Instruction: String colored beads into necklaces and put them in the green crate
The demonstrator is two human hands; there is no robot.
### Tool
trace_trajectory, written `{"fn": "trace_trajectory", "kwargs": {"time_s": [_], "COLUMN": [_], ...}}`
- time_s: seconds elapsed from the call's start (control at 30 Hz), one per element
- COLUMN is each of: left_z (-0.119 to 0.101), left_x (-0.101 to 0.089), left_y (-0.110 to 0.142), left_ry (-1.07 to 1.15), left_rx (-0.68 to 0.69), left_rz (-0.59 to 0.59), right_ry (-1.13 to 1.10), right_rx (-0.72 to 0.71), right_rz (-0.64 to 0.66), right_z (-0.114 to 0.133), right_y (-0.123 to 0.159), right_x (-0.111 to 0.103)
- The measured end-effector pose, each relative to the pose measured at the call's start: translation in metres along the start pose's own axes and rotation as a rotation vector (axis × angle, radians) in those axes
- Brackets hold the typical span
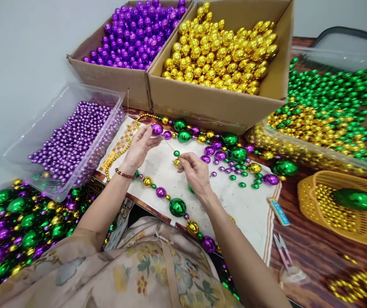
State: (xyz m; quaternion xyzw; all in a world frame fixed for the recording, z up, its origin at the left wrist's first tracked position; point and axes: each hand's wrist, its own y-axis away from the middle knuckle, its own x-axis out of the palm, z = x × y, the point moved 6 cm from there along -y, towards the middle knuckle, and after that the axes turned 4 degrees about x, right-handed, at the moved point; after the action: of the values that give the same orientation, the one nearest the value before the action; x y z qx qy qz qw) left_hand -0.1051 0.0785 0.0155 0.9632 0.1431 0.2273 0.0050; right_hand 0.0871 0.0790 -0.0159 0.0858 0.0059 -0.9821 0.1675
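Note:
Between the thumb and fingers of my left hand (137, 149) is a large shiny purple bead (157, 129). My right hand (196, 173) is closed in a pinch at a small gold bead (176, 162). A thin line, thread or needle, runs from the purple bead down to a small green bead (176, 153) just above the gold one. Below the hands a strung bead garland (177, 207) in green, gold and purple hangs over the table's near edge. Loose beads (231, 169) lie on the white cloth (231, 205) right of my right hand.
Cardboard boxes of purple beads (138, 36) and gold beads (221, 55) stand behind the cloth. Clear bins (60, 188) flank them. A yellow basket (308, 201), thread snips (284, 252) and a blue-labelled strip (279, 211) are at right. Finished-looking garlands (16, 222) pile at lower left.

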Motion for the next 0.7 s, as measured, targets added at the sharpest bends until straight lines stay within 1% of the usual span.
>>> {"fn": "trace_trajectory", "kwargs": {"time_s": [0.13, 0.27, 0.43, 0.53, 0.63, 0.7], "left_z": [-0.003, -0.004, 0.001, 0.004, 0.009, 0.010], "left_x": [-0.004, -0.002, 0.007, 0.015, 0.024, 0.027], "left_y": [-0.006, -0.008, -0.003, 0.002, 0.006, 0.007], "left_ry": [-0.016, 0.035, 0.084, 0.071, -0.001, -0.078], "left_rx": [0.005, 0.018, -0.005, 0.002, -0.030, -0.062], "left_rz": [-0.007, 0.007, 0.017, 0.022, 0.073, 0.106], "right_ry": [0.003, -0.025, -0.030, -0.023, -0.049, -0.083], "right_rx": [-0.010, 0.000, 0.020, 0.020, 0.006, 0.008], "right_rz": [0.037, 0.024, 0.021, 0.013, 0.020, 0.070], "right_z": [-0.002, -0.005, -0.002, 0.002, 0.006, 0.007], "right_y": [-0.005, 0.000, 0.006, 0.004, -0.003, -0.008], "right_x": [0.001, 0.000, 0.005, 0.009, 0.009, 0.009]}}
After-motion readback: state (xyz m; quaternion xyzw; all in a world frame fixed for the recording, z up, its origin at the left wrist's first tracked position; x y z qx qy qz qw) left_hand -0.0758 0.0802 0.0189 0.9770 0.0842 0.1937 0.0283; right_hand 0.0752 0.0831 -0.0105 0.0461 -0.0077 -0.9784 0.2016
